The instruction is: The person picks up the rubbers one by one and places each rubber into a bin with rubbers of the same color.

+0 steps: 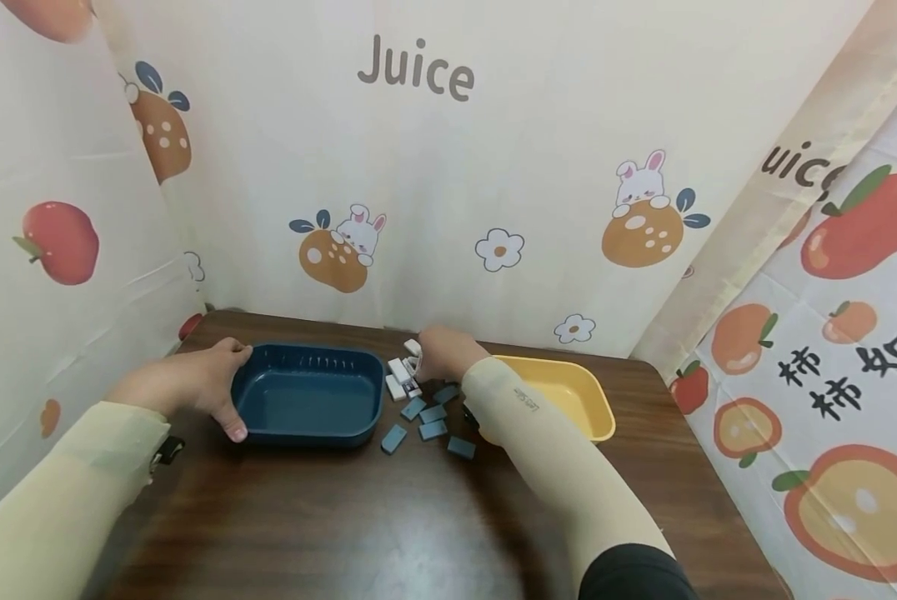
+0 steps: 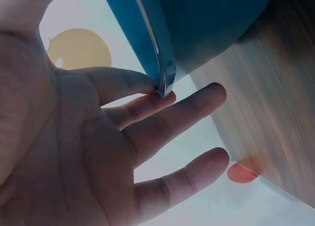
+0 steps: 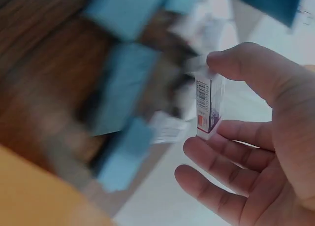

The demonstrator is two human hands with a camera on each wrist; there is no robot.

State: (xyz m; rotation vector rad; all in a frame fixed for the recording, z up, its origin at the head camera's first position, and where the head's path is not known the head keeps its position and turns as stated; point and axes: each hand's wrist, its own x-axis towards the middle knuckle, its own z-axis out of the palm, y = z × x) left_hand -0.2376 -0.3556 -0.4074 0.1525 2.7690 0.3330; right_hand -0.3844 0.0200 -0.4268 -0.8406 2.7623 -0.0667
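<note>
My left hand (image 1: 202, 385) is at the left end of a dark blue rectangular basin (image 1: 309, 439), with its fingers fairly straight. In the left wrist view, fingertips touch the basin's rim (image 2: 156, 44). Farther right, my right hand (image 1: 446, 353) is over a group of small white blocks (image 1: 396, 387). Between thumb and fingers it pinches one small white block with a printed barcode (image 3: 209, 105), best seen in the right wrist view. Several blue-grey blocks (image 1: 433, 429) lie scattered on the table just in front of the white ones.
A yellow basin (image 1: 602, 400) stands to the right, partly hidden behind my right forearm. The brown wooden table (image 1: 358, 517) ends at a patterned curtain (image 1: 433, 208) along the back. More printed cloth hangs at both sides.
</note>
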